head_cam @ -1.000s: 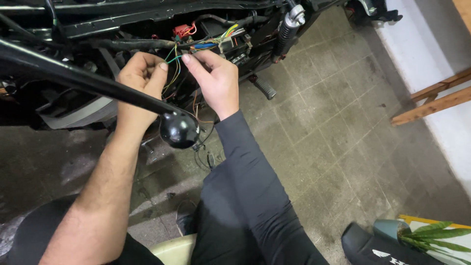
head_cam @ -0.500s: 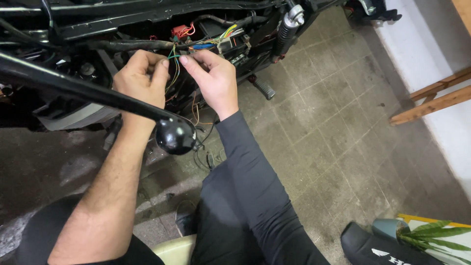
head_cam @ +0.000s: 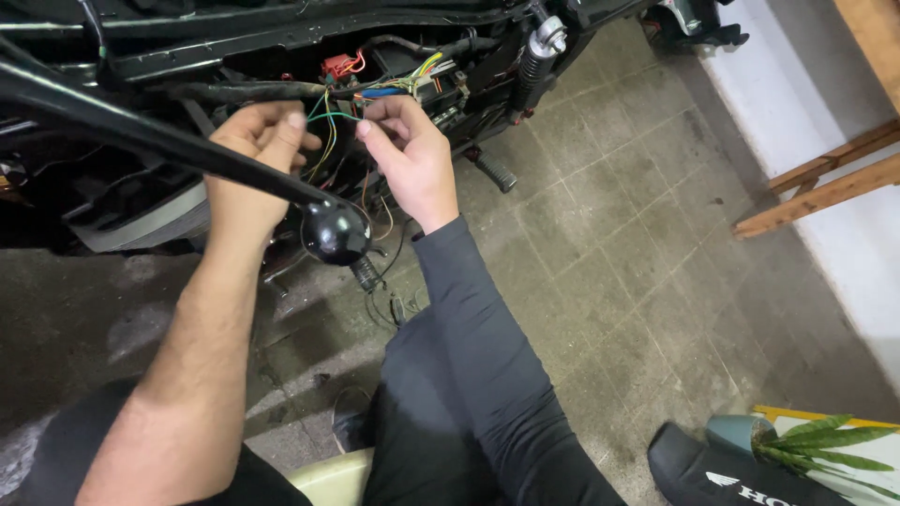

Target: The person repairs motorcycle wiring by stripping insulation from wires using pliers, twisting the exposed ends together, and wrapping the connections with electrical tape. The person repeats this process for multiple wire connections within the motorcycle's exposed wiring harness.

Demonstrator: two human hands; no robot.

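A black motorcycle frame (head_cam: 281, 37) stands stripped, its wiring exposed. Coloured wires (head_cam: 323, 141) in green, yellow, orange and blue hang from a bundle by a red connector (head_cam: 336, 66). My left hand (head_cam: 251, 159) pinches a green wire at its left end. My right hand (head_cam: 412, 159), in a dark long sleeve, pinches the same wire a few centimetres to the right. A black bar ending in a round black cap (head_cam: 336, 232) crosses in front of my left forearm.
A chrome-topped shock absorber (head_cam: 539, 47) and a footpeg (head_cam: 494, 171) sit to the right of the wiring. Grey tiled floor (head_cam: 637, 281) lies beneath. Wooden beams (head_cam: 816, 187) lean on the white wall. A black seat (head_cam: 731, 478) and a green plant (head_cam: 825, 445) lie at lower right.
Both hands stay at the wire bundle with only small finger shifts; the view has drifted slightly, the bar and cap sitting a little lower left than before.
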